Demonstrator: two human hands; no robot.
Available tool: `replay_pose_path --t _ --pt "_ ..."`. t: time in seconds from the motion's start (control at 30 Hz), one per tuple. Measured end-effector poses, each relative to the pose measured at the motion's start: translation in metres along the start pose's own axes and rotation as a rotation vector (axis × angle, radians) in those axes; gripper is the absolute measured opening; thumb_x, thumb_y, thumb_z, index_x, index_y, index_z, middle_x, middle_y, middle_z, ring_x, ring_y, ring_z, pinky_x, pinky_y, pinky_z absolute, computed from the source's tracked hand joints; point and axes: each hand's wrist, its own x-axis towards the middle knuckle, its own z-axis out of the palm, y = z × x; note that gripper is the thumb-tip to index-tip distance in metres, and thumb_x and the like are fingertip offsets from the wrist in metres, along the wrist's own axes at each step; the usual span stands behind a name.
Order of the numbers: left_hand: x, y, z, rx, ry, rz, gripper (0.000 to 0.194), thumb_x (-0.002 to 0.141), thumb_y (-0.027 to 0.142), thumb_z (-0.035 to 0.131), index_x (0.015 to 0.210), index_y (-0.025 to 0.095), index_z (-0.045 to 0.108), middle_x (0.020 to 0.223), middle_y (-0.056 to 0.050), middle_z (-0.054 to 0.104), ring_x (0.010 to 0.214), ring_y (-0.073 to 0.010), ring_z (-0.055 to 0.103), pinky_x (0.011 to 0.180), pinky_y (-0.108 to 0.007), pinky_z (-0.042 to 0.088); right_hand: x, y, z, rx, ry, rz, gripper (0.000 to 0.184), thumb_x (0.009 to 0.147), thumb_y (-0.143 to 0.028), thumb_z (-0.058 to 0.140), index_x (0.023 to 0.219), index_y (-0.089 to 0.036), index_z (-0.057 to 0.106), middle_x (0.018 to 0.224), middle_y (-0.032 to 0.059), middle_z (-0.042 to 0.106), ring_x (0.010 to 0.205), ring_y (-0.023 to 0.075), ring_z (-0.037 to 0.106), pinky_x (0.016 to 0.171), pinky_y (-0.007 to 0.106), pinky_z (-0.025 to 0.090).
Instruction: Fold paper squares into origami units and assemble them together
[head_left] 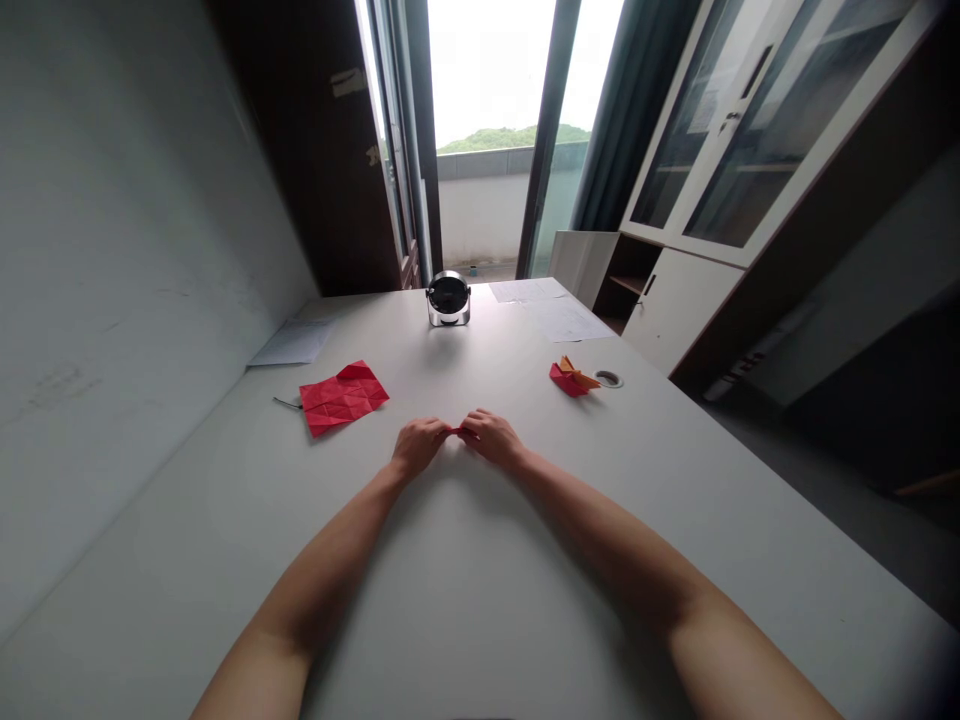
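Observation:
Between my two hands, over the middle of the white table, is a small piece of folded red paper (455, 431). My left hand (421, 442) pinches its left end, and my right hand (489, 434) grips its right end. Most of the paper is hidden by my fingers. A creased red paper sheet (343, 398) lies to the left of my hands, with one corner raised. Over to the right sits a folded red and orange paper model (574, 377).
A roll of tape (608, 379) lies beside the paper model. A round black-and-silver device on a stand (448, 298) is at the back of the table (465, 600). White papers (566, 318) lie at the far right, another (292, 342) by the left wall.

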Motion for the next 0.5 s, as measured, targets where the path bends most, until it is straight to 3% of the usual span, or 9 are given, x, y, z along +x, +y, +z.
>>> replay_pose_path --t 0.27,0.5 --pt "0.001 -0.001 0.0 0.036 0.024 -0.109 0.026 0.102 0.037 0.049 0.101 0.027 0.073 0.096 -0.003 0.074 0.086 -0.0175 0.066 0.074 -0.026 0.042 0.0 0.01 -0.001 0.003 0.025 0.067 0.01 0.096 -0.024 0.063 0.089 -0.02 0.068 0.088 0.0038 0.067 0.088 0.0172 0.057 0.074 0.025 0.04" --pt "0.001 -0.01 0.001 -0.058 0.085 -0.246 0.023 0.099 0.032 0.05 0.101 0.024 0.072 0.096 -0.004 0.074 0.083 -0.0182 0.066 0.072 -0.027 0.044 -0.002 0.021 -0.002 0.005 0.055 0.079 0.011 0.096 -0.024 0.063 0.087 -0.02 0.068 0.085 0.0034 0.066 0.086 0.0174 0.057 0.074 0.025 0.04"
